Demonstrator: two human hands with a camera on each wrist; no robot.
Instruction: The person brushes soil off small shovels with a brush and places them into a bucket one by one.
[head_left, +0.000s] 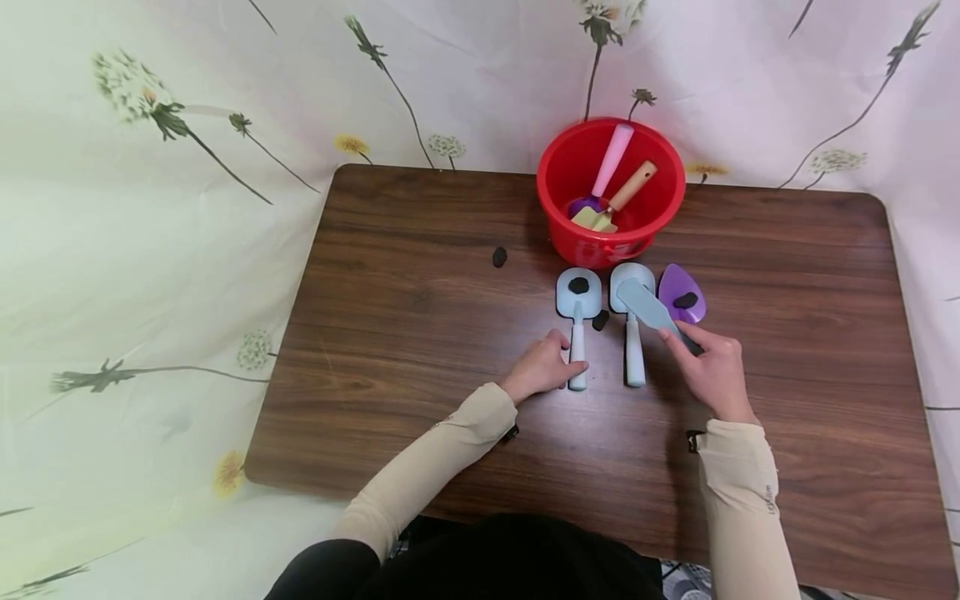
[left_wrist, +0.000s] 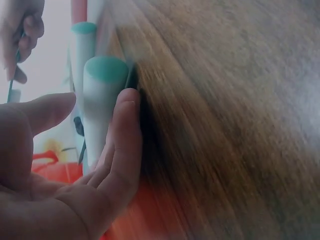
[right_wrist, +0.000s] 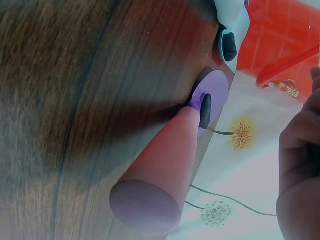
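Note:
My left hand (head_left: 543, 367) straddles the handle of a light blue toy shovel (head_left: 577, 333), its thumb held apart from the handle (left_wrist: 97, 115) and its fingers extended along the other side. A dark stone (head_left: 578, 286) lies in that shovel's scoop. In my right hand (head_left: 716, 371) I grip a flat blue-grey spatula (head_left: 648, 305), its blade over the scoop of a second light blue shovel (head_left: 635, 358). Beside it lies a purple shovel (head_left: 678, 283) bearing a dark stone (head_left: 686, 301); its pink handle (right_wrist: 160, 170) shows in the right wrist view, but my right hand hides it in the head view.
A red bucket (head_left: 551, 208) stands at the back edge, holding a pink-handled purple shovel (head_left: 613, 158) and a pale yellow shovel with a wooden handle (head_left: 632, 187). One dark stone (head_left: 601, 320) lies between the blue shovels, another (head_left: 499, 257) farther left on the wooden table (head_left: 397, 333).

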